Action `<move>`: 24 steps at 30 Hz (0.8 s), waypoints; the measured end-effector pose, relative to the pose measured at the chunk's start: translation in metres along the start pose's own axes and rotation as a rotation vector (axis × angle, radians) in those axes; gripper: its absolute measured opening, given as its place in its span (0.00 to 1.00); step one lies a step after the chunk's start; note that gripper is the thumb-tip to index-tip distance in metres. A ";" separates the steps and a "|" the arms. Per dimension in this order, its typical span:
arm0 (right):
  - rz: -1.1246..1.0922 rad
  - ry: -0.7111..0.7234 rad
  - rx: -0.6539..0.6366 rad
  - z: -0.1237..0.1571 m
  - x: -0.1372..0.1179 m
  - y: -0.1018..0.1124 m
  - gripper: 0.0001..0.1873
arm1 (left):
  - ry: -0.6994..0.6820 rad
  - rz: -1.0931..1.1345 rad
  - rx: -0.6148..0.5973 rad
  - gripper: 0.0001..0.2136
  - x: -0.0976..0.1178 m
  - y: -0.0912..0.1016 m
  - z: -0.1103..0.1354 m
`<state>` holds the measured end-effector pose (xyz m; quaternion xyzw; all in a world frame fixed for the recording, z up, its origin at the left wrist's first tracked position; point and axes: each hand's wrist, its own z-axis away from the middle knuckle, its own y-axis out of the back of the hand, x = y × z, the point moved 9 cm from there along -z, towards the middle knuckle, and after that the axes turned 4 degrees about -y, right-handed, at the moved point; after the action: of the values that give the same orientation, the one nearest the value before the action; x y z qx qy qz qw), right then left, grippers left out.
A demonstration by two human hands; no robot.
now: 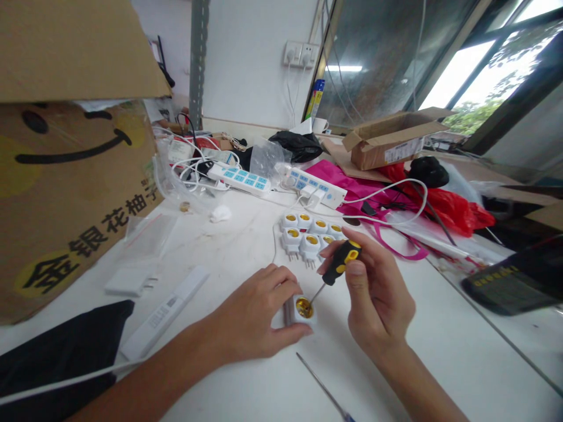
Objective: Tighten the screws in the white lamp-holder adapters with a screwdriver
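Observation:
My left hand (pixel 259 313) grips a white lamp socket adapter (pixel 303 310) against the white table, its brass-coloured threaded opening facing up. In my right hand (pixel 380 299) is a black and yellow screwdriver (pixel 341 264), held by the handle at a slant. Its thin shaft reaches down into the adapter's opening; the tip itself is hard to make out. Just beyond my hands, several similar lamp socket adapters (pixel 311 240) stand in two rows, some with plug pins showing. A second screwdriver (pixel 323 387) lies on the table nearer to me.
A large cardboard box (pixel 79 223) stands at the left. Two power strips (pixel 244 177) with trailing cables lie at the back. On the table's left are a white plug adapter (pixel 127 282) and a long white box (pixel 165 313). Red plastic bags (pixel 457 208) and an open carton (pixel 387 143) are back right.

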<state>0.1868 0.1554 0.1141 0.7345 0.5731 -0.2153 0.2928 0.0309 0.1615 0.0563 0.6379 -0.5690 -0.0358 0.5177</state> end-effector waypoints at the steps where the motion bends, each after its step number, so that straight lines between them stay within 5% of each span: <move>1: -0.003 0.001 -0.002 0.000 0.000 0.000 0.23 | 0.001 0.003 -0.001 0.15 0.000 0.000 0.000; 24: 0.018 -0.014 -0.032 0.001 0.002 -0.002 0.22 | -0.016 0.004 -0.026 0.18 0.002 -0.001 -0.001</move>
<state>0.1857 0.1565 0.1114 0.7333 0.5678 -0.2083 0.3105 0.0328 0.1607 0.0575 0.6296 -0.5739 -0.0474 0.5215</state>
